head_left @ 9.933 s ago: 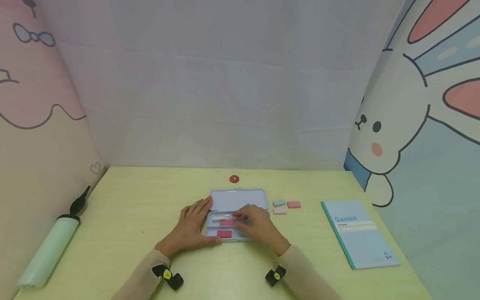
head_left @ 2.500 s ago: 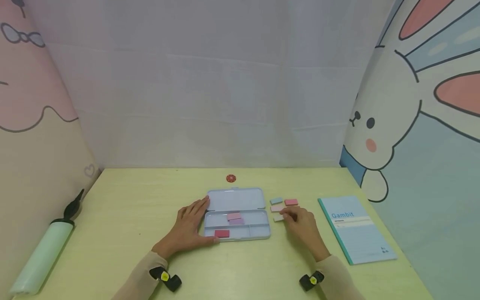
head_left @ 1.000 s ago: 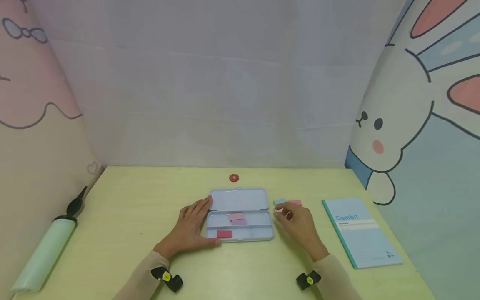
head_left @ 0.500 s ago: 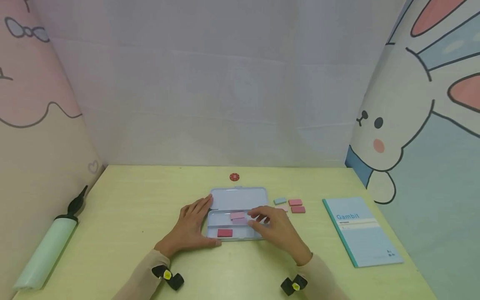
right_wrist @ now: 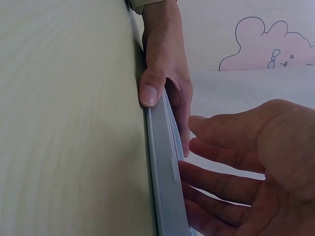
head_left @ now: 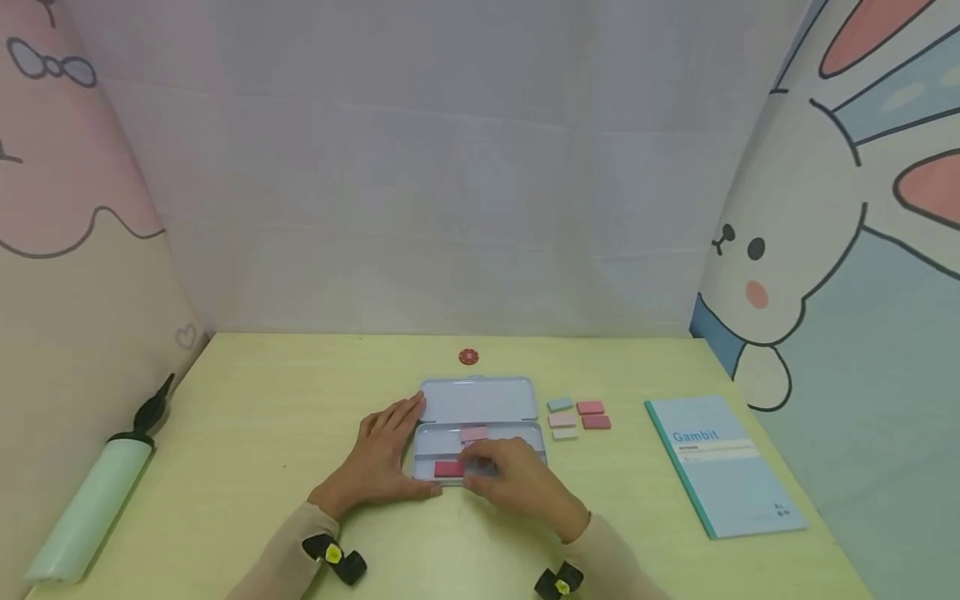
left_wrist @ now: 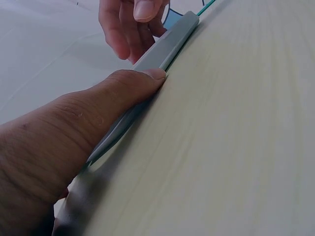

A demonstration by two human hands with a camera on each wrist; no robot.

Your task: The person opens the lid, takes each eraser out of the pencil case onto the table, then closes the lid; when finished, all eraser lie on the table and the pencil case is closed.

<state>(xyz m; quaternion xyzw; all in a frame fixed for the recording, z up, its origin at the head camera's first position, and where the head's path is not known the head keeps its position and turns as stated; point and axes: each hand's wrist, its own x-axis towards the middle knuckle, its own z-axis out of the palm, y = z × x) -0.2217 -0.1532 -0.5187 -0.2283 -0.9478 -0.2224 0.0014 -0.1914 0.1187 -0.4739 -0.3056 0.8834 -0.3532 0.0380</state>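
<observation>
One open case [head_left: 477,400], inward of the table's [head_left: 330,375] back edge, held a pink piece [head_left: 473,433] in its rear compartment, a red piece [head_left: 448,469] in front. Left hand [head_left: 381,462], straight-fingered, pressed its left end; right hand [head_left: 519,479], released, hovered above

Flat, muted light spreads evenly over the desk [head_left: 300,417]. Now the left wrist view: a darker, soft-edged shadow hugs the case [left_wrist: 165,46] down low

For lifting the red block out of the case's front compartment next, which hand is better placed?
Probably the right hand: its fingertips are beside the red block, while the left hand rests against the case, thumb on its edge.
</observation>
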